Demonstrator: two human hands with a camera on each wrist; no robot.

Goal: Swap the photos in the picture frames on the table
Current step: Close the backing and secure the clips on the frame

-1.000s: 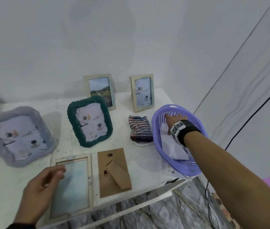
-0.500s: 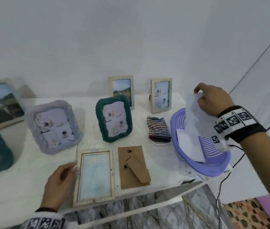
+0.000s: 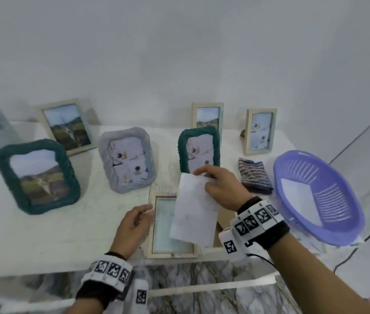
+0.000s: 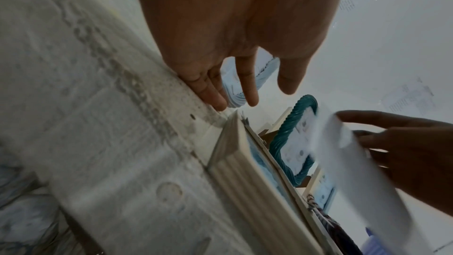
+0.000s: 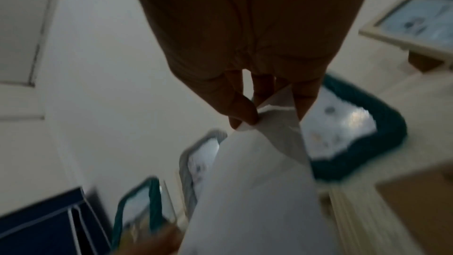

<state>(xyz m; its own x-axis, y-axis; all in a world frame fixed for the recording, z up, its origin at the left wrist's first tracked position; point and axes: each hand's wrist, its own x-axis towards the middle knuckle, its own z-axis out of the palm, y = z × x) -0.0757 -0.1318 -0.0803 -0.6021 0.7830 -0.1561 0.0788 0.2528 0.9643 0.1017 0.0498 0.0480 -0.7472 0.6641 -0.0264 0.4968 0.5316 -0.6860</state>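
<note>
A cream wooden frame (image 3: 163, 250) lies flat at the table's front edge, its pale glass facing up. Above it my right hand (image 3: 215, 184) pinches a photo (image 3: 193, 214) by its top edge, white back toward me; the wrist view shows the photo (image 5: 247, 191) caught between thumb and fingers (image 5: 242, 111). My left hand (image 3: 134, 225) rests with straight fingers (image 4: 210, 92) on the table beside the frame's (image 4: 247, 179) left rail. The frame's brown backing board (image 3: 224, 214) lies to the right, mostly hidden by my right wrist.
Upright frames stand behind: a grey woven one (image 3: 127, 159), two green woven ones (image 3: 198, 148) (image 3: 37, 175), and cream ones (image 3: 260, 130) (image 3: 207, 116) (image 3: 66, 125). A striped cloth (image 3: 254, 175) lies beside a purple basket (image 3: 338, 223) that holds another photo (image 3: 299, 200).
My right hand lifted a photo out of the purple basket and carried it left, to above the flat frame. My left hand stayed at the frame's left side.
</note>
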